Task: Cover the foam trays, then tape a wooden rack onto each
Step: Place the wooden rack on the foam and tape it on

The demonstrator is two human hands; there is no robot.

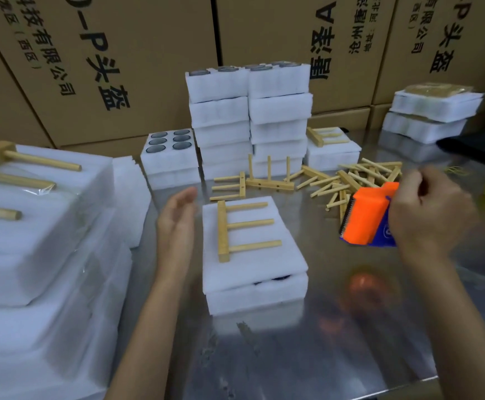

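Centrally, on the steel table, a foam tray sits with a foam lid laid over it; the lid's near edge lifts slightly, showing a dark gap. A wooden rack lies flat on the lid, its bar to the left and three pegs pointing right. No tape shows across it.

Just left of the tray the left hand stands edge-on, fingers straight and together, holding nothing and not touching the foam. To the right, the right hand is curled round an orange tape dispenser, its toothed edge facing left; it is held just above the table, apart from the tray.

Behind the tray, loose racks lie in a heap. Further back stand two tall stacks of foam trays, with an uncovered tray showing six round holes on their left. At the near left, finished packs with racks on top are piled up. Cardboard boxes fill the background.
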